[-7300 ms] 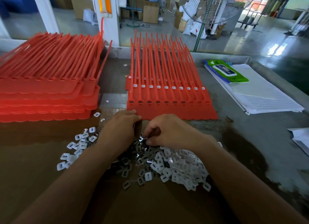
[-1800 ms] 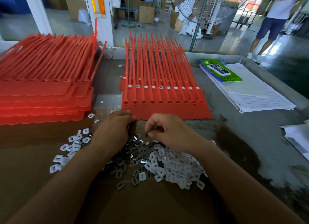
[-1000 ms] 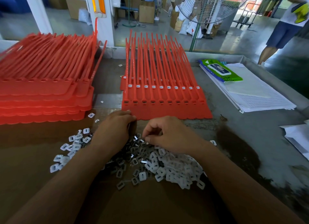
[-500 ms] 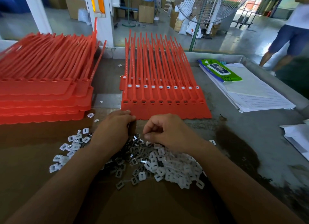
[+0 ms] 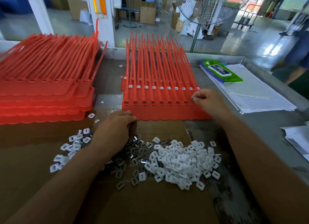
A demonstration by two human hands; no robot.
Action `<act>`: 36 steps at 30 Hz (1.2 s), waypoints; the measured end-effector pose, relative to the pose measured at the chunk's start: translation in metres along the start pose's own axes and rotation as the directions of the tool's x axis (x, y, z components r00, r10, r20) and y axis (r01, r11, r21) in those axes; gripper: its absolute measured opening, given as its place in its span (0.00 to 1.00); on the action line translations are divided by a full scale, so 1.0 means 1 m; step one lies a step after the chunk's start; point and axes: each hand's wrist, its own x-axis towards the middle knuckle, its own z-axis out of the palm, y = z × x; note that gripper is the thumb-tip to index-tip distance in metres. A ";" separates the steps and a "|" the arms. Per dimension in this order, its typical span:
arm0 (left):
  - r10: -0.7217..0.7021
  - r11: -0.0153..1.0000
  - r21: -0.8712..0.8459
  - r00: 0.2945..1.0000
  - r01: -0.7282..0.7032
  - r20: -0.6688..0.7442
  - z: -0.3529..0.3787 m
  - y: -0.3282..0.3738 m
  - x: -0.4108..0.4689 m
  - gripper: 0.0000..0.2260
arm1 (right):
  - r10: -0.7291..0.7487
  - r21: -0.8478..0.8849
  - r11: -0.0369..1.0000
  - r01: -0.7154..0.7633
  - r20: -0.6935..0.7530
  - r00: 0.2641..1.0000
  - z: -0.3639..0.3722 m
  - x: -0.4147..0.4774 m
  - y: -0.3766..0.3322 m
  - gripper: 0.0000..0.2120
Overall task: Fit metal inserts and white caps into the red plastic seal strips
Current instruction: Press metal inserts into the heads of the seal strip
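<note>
My right hand (image 5: 209, 101) is out over the far-right corner of the front sheet of red seal strips (image 5: 160, 111), thumb and forefinger pinched on a small dark piece that I take to be a metal insert (image 5: 192, 99). It hangs just above the last socket at the right end of the head row. That row runs left to right across my view, while the strips' long tails point straight away from me toward the back of the table (image 5: 267, 132). The move I expect is therefore a short press downward rather than a reach. The other sockets line up to the left, toward my left hand (image 5: 117, 128). That hand sits curled, knuckles up, touching the sheet's near-left edge; I cannot tell whether it holds anything inside. It looks placed to steady the sheet, and it is the nearer hand to the supply. The loose metal inserts (image 5: 133, 155) lie just below it on the cardboard (image 5: 150, 205), with the white caps (image 5: 184, 162) heaped beside them to the right. I cannot tell whether the other sockets are already filled. A second sheet just behind shows a row of fitted caps (image 5: 161, 88).
</note>
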 end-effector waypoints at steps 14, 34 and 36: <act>-0.009 1.000 -0.002 1.000 0.009 0.003 -0.001 0.000 -0.001 0.18 | 0.086 -0.129 0.988 -0.082 0.024 0.996 0.000 0.020 0.022 0.07; 0.005 1.000 0.000 1.000 -0.005 0.000 0.001 -0.002 0.000 0.17 | 0.139 -0.118 0.982 -0.148 -0.081 0.987 0.008 0.027 0.034 0.11; 0.003 1.000 0.001 1.000 -0.003 0.000 0.001 -0.002 0.000 0.17 | 0.163 -0.089 0.981 -0.173 -0.104 0.981 0.010 0.028 0.035 0.13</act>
